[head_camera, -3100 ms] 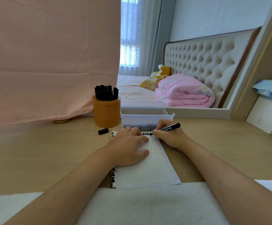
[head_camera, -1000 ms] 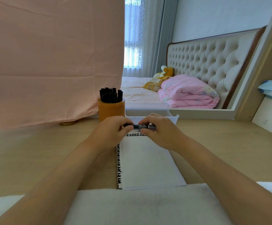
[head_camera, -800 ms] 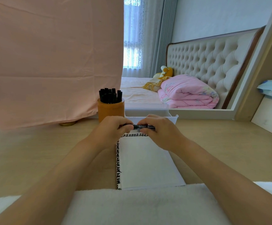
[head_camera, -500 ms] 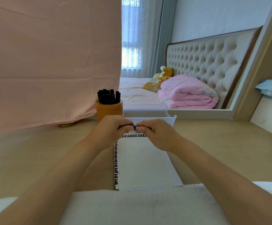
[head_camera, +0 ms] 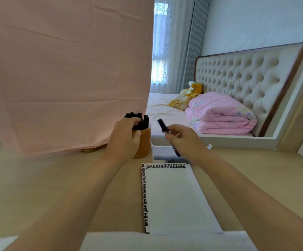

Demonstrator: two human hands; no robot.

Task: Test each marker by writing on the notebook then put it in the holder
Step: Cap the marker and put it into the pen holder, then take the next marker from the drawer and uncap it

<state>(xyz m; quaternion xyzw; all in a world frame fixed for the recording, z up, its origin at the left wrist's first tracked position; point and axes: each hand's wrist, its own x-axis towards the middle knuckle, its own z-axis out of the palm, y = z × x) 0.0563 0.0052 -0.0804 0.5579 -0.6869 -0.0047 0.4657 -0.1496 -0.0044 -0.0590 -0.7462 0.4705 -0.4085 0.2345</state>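
Two hands. Left hand (head_camera: 124, 137) curled round one orange holder (head_camera: 145, 142), fingers against bunched black markers (head_camera: 138, 117) inside, count unclear. Right hand (head_camera: 182, 138) pinches one marker (head_camera: 162, 125) just right of holder. One notebook (head_camera: 174, 196) on tabletop (head_camera: 38, 187), in front of holder.

Single head view, facing forward-down, close over desk (head_camera: 38, 178).
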